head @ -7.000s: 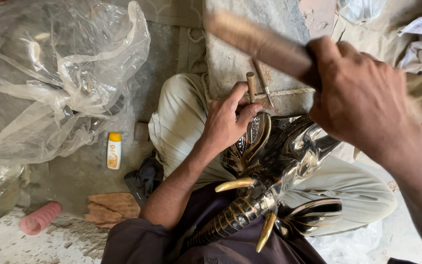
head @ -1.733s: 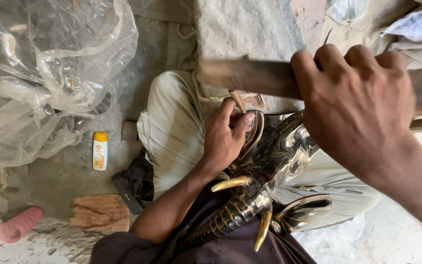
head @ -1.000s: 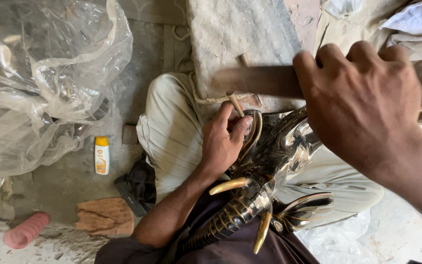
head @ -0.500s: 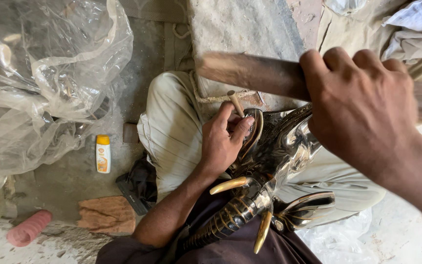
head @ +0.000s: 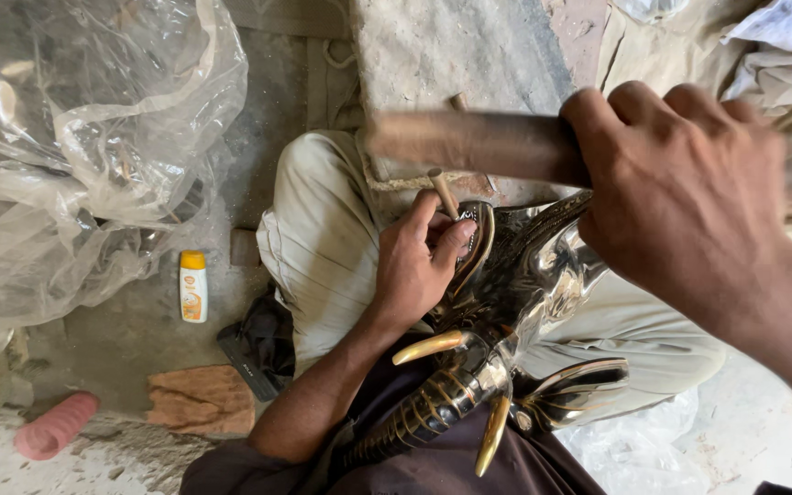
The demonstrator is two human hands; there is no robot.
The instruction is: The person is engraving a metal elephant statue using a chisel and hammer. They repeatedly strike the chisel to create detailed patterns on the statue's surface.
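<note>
A dark, shiny metal elephant figure [head: 543,284] with gold tusks lies across my lap. My left hand [head: 419,261] pinches a small chisel [head: 443,191] upright against the elephant's ear. My right hand [head: 689,197] is closed around a wooden mallet [head: 469,142], held blurred just above the chisel's top end. The lower part of the chisel is hidden by my fingers.
Crumpled clear plastic sheeting [head: 75,156] fills the left. On the ground lie a small white bottle with a yellow cap [head: 192,286], a brown cloth [head: 202,401], a pink ribbed roll [head: 55,426] and a dark rag [head: 263,344]. A stone block [head: 451,55] stands ahead of my knees.
The mallet in my right hand has swung up and down over the chisel and is now blurred in motion. My left hand keeps the chisel at the elephant's ear.
</note>
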